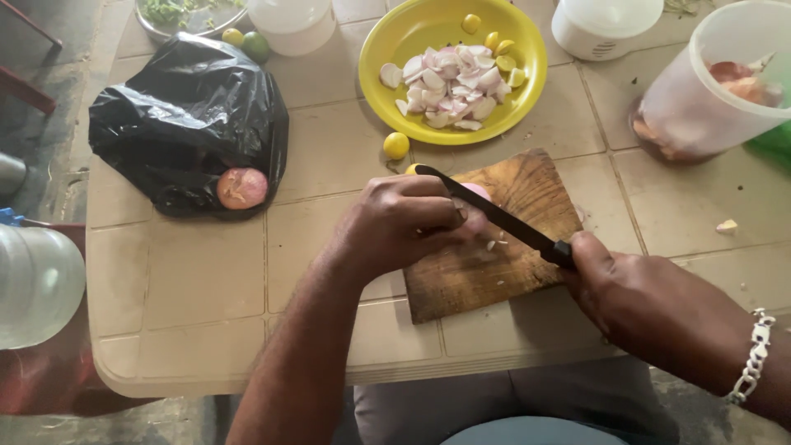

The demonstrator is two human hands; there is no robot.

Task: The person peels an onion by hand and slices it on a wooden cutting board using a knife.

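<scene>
My left hand (400,224) presses a peeled pink onion (478,196) down on a wooden cutting board (494,272); the hand hides most of the onion. My right hand (622,288) grips the handle of a black knife (494,216), whose blade lies across the onion and points up to the left. Small onion bits lie on the board beside the blade. A yellow plate (395,37) behind the board holds a heap of sliced onion (453,86) and a few small yellow fruits.
A black plastic bag (177,115) with a whole onion (242,188) on it lies at the left. A small yellow fruit (396,146) sits near the plate. A clear tub (700,99), white containers (606,25) and a metal bowl (177,21) stand along the back. A plastic bottle (37,284) is at the far left.
</scene>
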